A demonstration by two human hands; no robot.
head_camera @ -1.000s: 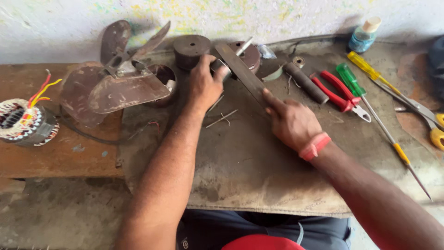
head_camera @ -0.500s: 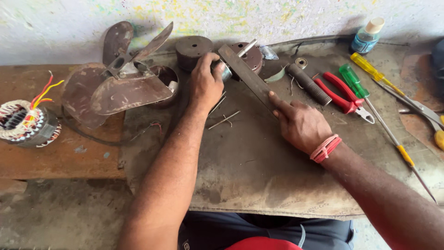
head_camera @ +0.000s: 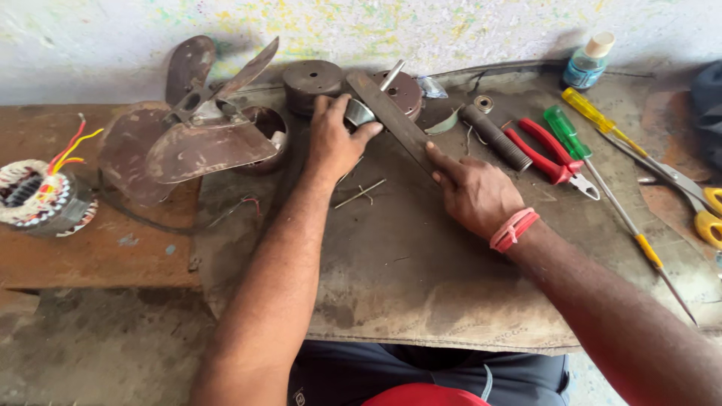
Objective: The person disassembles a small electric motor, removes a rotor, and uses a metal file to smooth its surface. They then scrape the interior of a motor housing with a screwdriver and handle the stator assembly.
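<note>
A paint-flecked wall backs a counter (head_camera: 421,301) covered by a worn mat. A small metal motor part (head_camera: 359,113) is gripped by the left hand (head_camera: 335,139) at the far middle. A flat metal file (head_camera: 391,116) is held closed in the right hand (head_camera: 474,192), laid across that part. Compared with a second ago, the right hand has been drawn slightly nearer. Rusty fan blades (head_camera: 188,135) lie left, red pliers (head_camera: 545,150) right.

Flat metal file (head_camera: 391,116) gripped by right hand (head_camera: 474,192) at near end, far end laid across small metal part (head_camera: 359,113) pinched by left hand (head_camera: 335,143). Fan blades (head_camera: 188,143) set at mat's (head_camera: 421,286) left edge; red pliers (head_camera: 545,150), screwdrivers (head_camera: 579,139) laid toward right edge.
</note>
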